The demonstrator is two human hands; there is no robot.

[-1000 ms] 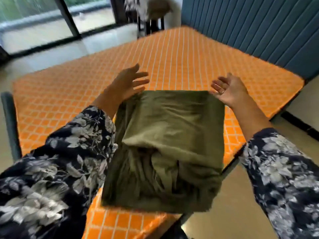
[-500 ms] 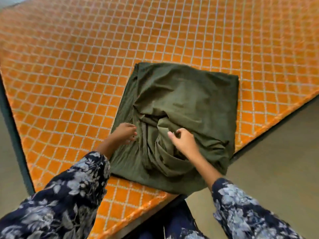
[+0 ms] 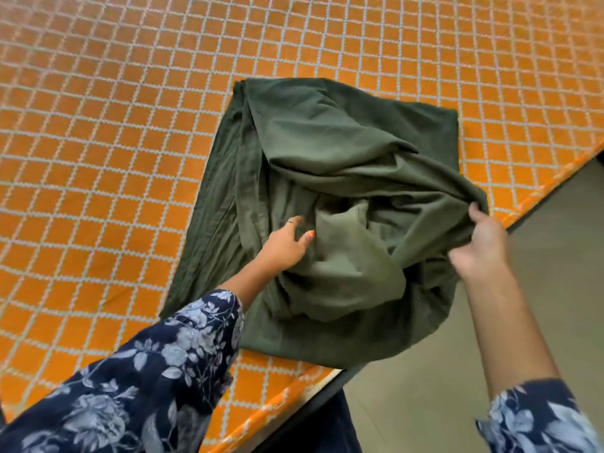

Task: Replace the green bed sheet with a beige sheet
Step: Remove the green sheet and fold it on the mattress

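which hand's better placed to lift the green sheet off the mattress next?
Right, probably. The right hand already pinches a raised fold at the green sheet's edge by the mattress side. The left hand only rests among the middle folds, so it would need to take a grip first.

Sheet (image 3: 327,152) on mattress (image 3: 114,142) corner.

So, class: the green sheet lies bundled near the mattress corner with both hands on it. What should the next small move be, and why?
Probably the right hand should fold the edge it pinches across toward the left hand. The green sheet is still rumpled in the middle, its near corner hangs over the edge of the orange mattress, and the left hand already steadies the centre.
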